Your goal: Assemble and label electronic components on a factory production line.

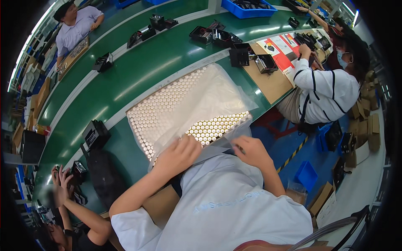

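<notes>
Shiny round gold-toned cells [213,129], tightly packed, partly under crumpled translucent plastic sheet [220,92]. Left hand [182,149] at sheet, right hand [252,151] nearby; can't tell either grip's state.

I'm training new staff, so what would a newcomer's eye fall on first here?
First, the dense block of round, shiny-ended pieces at the centre, on the green bench, partly under a translucent plastic sheet. Then the bright blue bin of dark parts at the top edge, right of centre, and a co-worker's black-striped white top at the right.
</notes>
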`<state>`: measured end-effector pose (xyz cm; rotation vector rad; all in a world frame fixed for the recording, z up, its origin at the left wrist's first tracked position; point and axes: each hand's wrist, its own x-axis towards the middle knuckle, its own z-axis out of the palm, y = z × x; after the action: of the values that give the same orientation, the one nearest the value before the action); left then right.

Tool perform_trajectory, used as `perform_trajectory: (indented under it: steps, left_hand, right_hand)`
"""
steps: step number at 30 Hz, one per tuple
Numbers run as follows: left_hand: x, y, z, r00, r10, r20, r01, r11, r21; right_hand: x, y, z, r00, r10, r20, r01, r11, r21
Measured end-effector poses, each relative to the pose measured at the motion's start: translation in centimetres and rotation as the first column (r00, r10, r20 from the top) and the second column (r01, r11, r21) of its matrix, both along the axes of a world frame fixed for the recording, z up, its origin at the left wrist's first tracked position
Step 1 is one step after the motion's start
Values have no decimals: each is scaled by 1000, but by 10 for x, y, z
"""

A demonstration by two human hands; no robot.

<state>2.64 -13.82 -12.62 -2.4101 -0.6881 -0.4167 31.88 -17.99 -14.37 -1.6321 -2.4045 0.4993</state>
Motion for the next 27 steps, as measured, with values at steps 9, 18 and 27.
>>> perform_trajectory:
  steps: [9,18,27]
  left_hand:
    - [-22,-16,3,962,269,-44,-256,834,-488]
    - [-30,-59,27,996,57,-67,-79,256,-964]
    - [-37,-26,50,935,354,9,-121,343,-931]
  right_hand:
    - [-18,18,4,975,-82,-207,152,926,346]
    - [18,7,-13,946,-206,-251,245,960,135]
    - [38,15,14,943,-200,-266,208,978,-1]
